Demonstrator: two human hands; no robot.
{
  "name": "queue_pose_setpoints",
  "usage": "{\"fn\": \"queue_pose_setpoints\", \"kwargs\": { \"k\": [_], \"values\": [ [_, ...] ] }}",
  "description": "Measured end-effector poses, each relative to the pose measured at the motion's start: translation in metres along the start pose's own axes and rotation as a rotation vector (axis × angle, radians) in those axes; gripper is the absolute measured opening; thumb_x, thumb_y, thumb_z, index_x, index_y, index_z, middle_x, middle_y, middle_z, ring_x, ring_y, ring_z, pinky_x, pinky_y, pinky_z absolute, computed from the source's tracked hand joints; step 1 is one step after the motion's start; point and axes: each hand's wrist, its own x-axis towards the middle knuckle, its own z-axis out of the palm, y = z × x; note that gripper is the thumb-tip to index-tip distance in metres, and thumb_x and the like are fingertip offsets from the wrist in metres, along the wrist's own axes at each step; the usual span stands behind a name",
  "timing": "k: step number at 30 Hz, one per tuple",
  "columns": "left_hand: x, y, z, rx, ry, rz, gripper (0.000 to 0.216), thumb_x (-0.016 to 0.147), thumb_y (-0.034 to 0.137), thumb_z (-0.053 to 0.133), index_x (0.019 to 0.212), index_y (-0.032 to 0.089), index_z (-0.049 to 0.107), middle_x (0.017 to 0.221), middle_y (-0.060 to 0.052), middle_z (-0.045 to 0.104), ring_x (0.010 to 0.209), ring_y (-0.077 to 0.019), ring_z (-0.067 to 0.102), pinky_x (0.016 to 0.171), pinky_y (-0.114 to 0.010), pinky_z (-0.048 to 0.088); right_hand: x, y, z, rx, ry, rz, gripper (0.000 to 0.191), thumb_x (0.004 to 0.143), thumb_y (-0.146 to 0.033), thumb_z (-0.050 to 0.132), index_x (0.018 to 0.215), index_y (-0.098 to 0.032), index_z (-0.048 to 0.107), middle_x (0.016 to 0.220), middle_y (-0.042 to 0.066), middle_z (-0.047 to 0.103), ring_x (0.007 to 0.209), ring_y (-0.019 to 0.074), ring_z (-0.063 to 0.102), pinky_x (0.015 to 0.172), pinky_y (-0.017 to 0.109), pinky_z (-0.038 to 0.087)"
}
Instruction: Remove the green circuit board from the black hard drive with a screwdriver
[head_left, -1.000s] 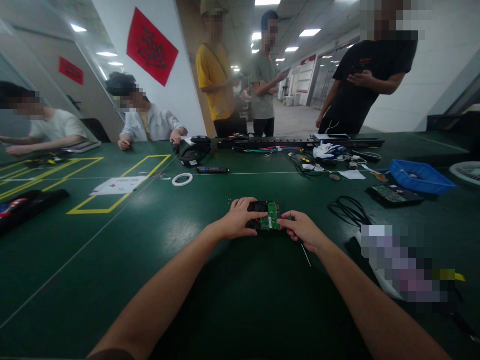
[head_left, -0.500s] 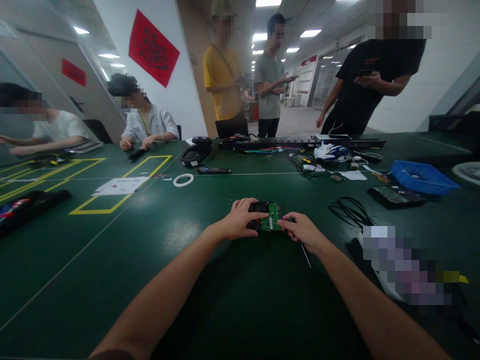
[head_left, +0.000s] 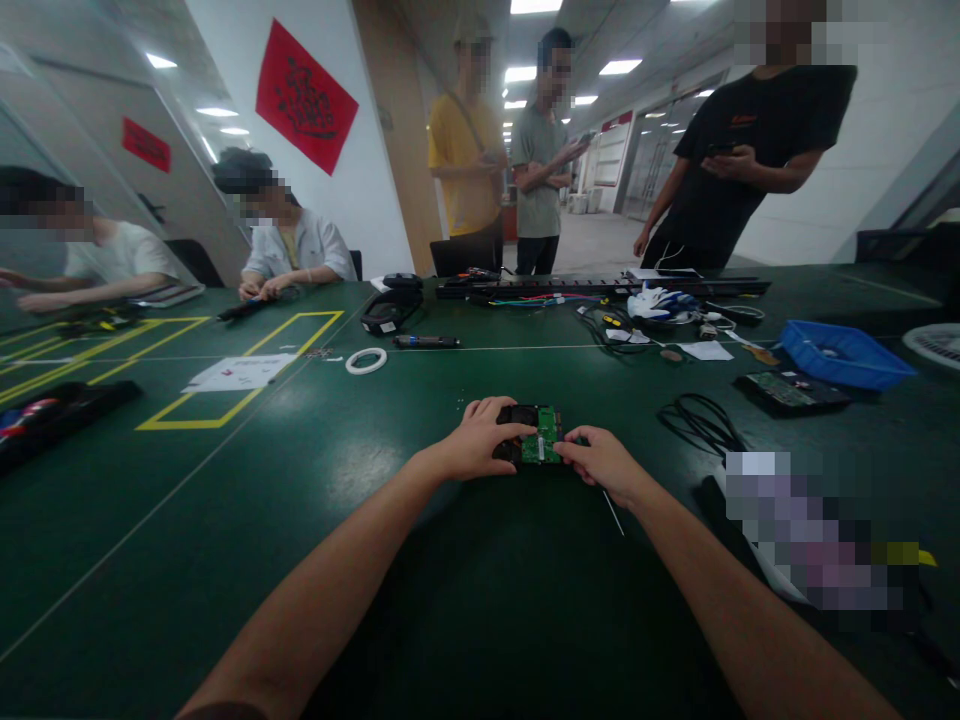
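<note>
A hard drive point(head_left: 507, 452) with a green circuit board point(head_left: 547, 424) facing up lies on the green table in front of me. My left hand point(head_left: 486, 440) grips its left part, the thumb reaching across toward the board. At the board's right edge, my right hand point(head_left: 598, 458) has its thumb and forefinger pinched together, touching the edge. From under that hand a thin metal shaft point(head_left: 613, 512) sticks out toward me; the rest of this tool is hidden in the fingers. Several tiny bits, perhaps screws point(head_left: 460, 400), lie just beyond my left hand.
A second drive-like box point(head_left: 793, 392) and a blue tray point(head_left: 847, 355) stand at right, near a coiled black cable point(head_left: 697, 425). A white ring point(head_left: 366, 361) and a dark pen-shaped tool point(head_left: 426, 342) lie farther off. Several people are around the table's far side.
Both my hands and the hard drive stay almost where they were. Across the table, the person in yellow has shifted right, and a seated person's hands have moved with a dark object.
</note>
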Motion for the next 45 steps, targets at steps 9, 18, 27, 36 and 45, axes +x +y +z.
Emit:
{"fn": "queue_pose_setpoints", "kwargs": {
  "k": [9, 18, 27, 36, 45],
  "values": [
    [-0.0001, -0.0005, 0.0004, 0.004, -0.009, -0.004, 0.072, 0.077, 0.039, 0.082, 0.143, 0.039, 0.054, 0.155, -0.011, 0.030, 0.143, -0.0386, 0.029, 0.114, -0.061, 0.025, 0.0005, 0.0009, 0.0011, -0.020, -0.011, -0.020, 0.023, 0.085, -0.033, 0.072, 0.096, -0.017, 0.059, 0.068, -0.002, 0.059, 0.046, 0.0067, 0.042, 0.038, 0.020, 0.028],
    [-0.0008, 0.0034, -0.0028, 0.007, -0.023, -0.010, 0.072, 0.078, 0.038, 0.081, 0.144, 0.038, 0.053, 0.156, -0.011, 0.030, 0.144, -0.0383, 0.028, 0.115, -0.061, 0.023, 0.0038, 0.0051, -0.0021, 0.040, -0.030, 0.000, 0.025, 0.083, -0.034, 0.074, 0.096, -0.017, 0.060, 0.071, -0.001, 0.061, 0.048, 0.0068, 0.043, 0.038, 0.019, 0.027],
    [-0.0007, 0.0016, -0.0019, -0.031, -0.004, -0.001, 0.078, 0.077, 0.038, 0.082, 0.148, 0.036, 0.048, 0.156, -0.011, 0.031, 0.143, -0.0391, 0.030, 0.116, -0.060, 0.024, 0.0000, 0.0002, -0.0054, 0.160, -0.107, -0.002, 0.025, 0.083, -0.036, 0.075, 0.090, -0.016, 0.063, 0.080, 0.002, 0.064, 0.052, 0.0053, 0.044, 0.039, 0.017, 0.025],
    [-0.0009, 0.0004, 0.0001, -0.033, 0.001, -0.015, 0.085, 0.076, 0.040, 0.082, 0.150, 0.036, 0.043, 0.155, -0.012, 0.033, 0.143, -0.0381, 0.031, 0.115, -0.060, 0.024, -0.0005, 0.0004, -0.0055, 0.093, -0.097, 0.001, 0.025, 0.085, -0.035, 0.074, 0.097, -0.016, 0.062, 0.079, 0.002, 0.064, 0.051, 0.0057, 0.043, 0.040, 0.018, 0.027],
    [-0.0005, -0.0010, 0.0012, -0.005, -0.003, -0.006, 0.075, 0.077, 0.042, 0.081, 0.145, 0.032, 0.052, 0.155, -0.013, 0.032, 0.143, -0.0390, 0.030, 0.114, -0.061, 0.024, -0.0019, -0.0010, -0.0035, 0.072, -0.060, -0.017, 0.029, 0.084, -0.036, 0.075, 0.100, -0.015, 0.063, 0.081, 0.003, 0.066, 0.050, 0.0060, 0.043, 0.039, 0.019, 0.027]
  ]
}}
